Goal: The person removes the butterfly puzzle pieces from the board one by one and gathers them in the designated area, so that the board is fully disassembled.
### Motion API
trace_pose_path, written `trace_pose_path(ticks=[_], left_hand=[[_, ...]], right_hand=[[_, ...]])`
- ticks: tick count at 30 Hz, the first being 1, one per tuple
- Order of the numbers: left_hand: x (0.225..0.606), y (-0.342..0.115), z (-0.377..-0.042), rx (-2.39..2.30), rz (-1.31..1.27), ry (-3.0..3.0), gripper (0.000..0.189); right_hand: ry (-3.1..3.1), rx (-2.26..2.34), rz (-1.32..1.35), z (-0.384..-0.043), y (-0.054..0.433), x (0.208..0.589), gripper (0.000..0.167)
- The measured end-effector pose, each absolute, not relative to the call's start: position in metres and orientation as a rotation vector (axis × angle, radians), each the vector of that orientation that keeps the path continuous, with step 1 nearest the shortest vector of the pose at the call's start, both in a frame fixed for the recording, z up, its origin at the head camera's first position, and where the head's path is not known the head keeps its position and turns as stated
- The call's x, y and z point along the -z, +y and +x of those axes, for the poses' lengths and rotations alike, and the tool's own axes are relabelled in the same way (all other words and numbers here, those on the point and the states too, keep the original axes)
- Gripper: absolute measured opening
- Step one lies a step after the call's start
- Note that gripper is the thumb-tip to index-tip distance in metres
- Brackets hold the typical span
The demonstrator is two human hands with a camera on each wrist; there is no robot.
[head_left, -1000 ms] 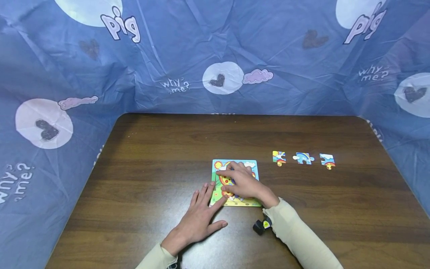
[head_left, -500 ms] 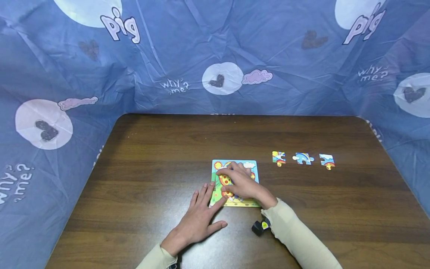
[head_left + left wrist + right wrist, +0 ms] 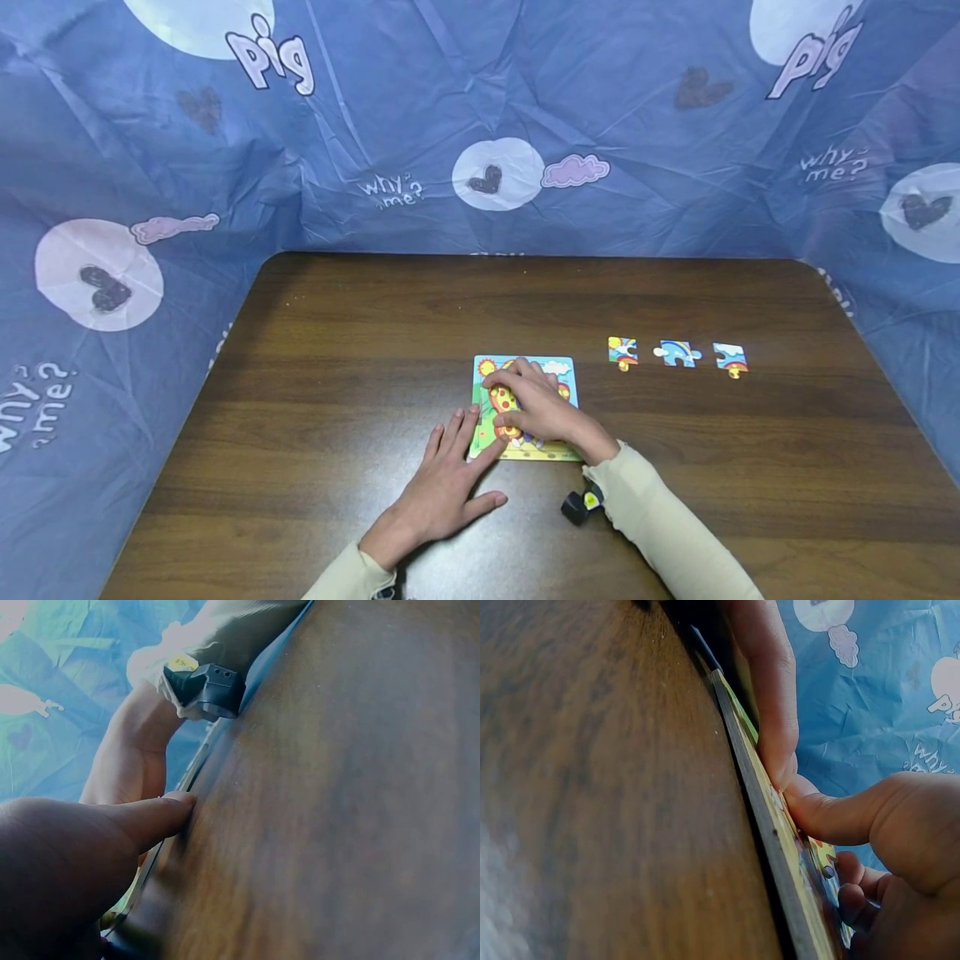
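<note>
A square puzzle board (image 3: 564, 454) with a bright sun-and-butterfly picture lies on the table, partly covered by my hands. Across its middle reaches my right hand (image 3: 542, 406), thumb and index finger curved round a puzzle piece (image 3: 504, 402) on the left side; its other fingers are bent over the upper part. My left hand (image 3: 442, 492) rests at the lower left, fingers spread and straight. Its index fingertip touches the board's lower left part, near my right thumb. The right wrist view shows the board's thin edge (image 3: 754, 780) and my right thumb pressing on top.
Three loose puzzle pieces lie in a row to the right: one with a sun (image 3: 622, 352), one with a rainbow (image 3: 677, 354), one with a cloud (image 3: 731, 357). A brown wooden table (image 3: 360, 333) is surrounded by a blue printed cloth (image 3: 420, 100).
Both hands stay in nearly the same place. My right hand shifts very slightly on the board, while the left hand and the loose pieces keep still.
</note>
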State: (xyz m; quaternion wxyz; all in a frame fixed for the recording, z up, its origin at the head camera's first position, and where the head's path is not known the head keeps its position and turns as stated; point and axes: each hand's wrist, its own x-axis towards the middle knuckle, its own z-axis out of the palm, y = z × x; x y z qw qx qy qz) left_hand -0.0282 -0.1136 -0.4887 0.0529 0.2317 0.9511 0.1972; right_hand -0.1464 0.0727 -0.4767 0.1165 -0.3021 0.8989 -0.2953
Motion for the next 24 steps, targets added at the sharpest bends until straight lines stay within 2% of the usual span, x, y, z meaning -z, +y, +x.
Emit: trace_pose_path(ticks=[24], left_hand=[[0.4894,-0.1141,-0.0285,-0.575,0.71,2.897,0.067]], right_hand=[[2.609,0.899,-0.888,-0.1434,0.0698,0.4727,0.048]])
